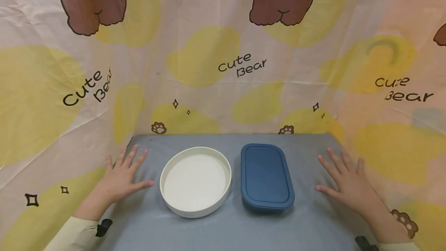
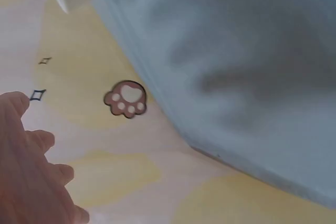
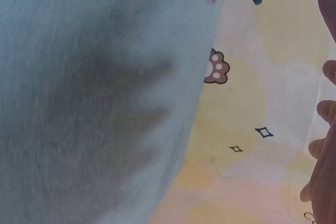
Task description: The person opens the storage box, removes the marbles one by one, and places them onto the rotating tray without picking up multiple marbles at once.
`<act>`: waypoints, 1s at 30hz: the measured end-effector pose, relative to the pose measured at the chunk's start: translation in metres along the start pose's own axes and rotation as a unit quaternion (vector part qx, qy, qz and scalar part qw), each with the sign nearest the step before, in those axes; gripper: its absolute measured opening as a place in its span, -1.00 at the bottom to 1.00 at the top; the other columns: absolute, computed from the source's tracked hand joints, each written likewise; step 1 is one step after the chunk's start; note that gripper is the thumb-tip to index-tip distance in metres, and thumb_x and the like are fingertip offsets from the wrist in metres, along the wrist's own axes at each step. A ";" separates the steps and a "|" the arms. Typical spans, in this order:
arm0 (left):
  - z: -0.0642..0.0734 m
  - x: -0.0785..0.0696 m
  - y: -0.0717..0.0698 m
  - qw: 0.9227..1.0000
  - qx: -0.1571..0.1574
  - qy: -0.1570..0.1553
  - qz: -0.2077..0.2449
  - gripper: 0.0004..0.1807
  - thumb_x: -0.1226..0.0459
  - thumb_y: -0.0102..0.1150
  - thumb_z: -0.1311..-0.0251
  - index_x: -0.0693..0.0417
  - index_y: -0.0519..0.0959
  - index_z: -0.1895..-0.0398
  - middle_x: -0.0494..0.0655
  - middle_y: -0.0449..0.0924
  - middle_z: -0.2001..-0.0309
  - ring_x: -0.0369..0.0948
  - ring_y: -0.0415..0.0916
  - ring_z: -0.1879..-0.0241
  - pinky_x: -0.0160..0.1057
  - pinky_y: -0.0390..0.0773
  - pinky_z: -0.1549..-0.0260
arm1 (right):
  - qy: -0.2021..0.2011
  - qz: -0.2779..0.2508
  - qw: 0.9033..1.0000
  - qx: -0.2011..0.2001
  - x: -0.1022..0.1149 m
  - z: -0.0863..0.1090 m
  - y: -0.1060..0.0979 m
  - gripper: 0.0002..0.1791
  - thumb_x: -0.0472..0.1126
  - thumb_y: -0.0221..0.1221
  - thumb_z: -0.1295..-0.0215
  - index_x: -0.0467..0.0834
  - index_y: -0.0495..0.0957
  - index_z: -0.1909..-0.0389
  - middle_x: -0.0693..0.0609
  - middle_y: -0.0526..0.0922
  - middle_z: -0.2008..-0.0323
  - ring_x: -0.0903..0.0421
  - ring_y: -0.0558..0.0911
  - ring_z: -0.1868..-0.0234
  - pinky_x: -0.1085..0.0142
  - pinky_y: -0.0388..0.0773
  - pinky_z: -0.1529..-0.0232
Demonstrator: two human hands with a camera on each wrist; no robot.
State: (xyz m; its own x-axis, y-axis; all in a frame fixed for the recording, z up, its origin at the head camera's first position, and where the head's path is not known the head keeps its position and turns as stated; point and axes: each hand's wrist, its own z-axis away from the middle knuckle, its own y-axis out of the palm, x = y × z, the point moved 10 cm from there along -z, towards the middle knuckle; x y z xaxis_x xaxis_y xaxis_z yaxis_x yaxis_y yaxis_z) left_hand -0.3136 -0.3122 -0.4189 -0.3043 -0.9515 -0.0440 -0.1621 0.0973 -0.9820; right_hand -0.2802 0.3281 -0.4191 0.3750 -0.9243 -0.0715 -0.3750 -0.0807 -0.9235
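Flanking white dish (image 1: 196, 181), blue box (image 1: 267, 177): left grip (image 1: 122, 176), right grip (image 1: 350, 184)

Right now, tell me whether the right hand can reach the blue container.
Likely yes: the right hand holds nothing, and no object shows between it and the blue container; the white tray sits on the container's far side.

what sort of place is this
Probably a screened booth: bear-print cloth hangs behind and beside a grey-blue tabletop, where a round white dish and a blue lidded box sit.
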 end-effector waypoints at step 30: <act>-0.028 -0.092 -0.010 0.982 -0.011 0.016 0.187 0.38 -0.33 0.44 0.02 0.04 -0.15 -0.68 0.26 -0.23 -0.65 0.29 -0.39 -0.61 0.58 -0.39 -0.43 | -0.022 -0.130 0.991 -0.018 0.045 0.000 -0.007 0.12 0.23 0.41 -0.17 0.06 0.04 -0.65 -0.03 -0.11 -0.67 -0.17 -0.21 -0.66 -0.27 -0.65 -0.55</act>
State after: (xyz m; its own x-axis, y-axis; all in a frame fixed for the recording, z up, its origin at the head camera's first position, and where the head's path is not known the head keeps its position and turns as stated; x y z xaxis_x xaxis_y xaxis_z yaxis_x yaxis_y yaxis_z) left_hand -0.3105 -0.2170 -0.3996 -0.3762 -0.8380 -0.3953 -0.0541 0.4458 -0.8935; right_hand -0.2607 0.2869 -0.4163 0.4991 -0.8535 0.1497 -0.2914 -0.3280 -0.8986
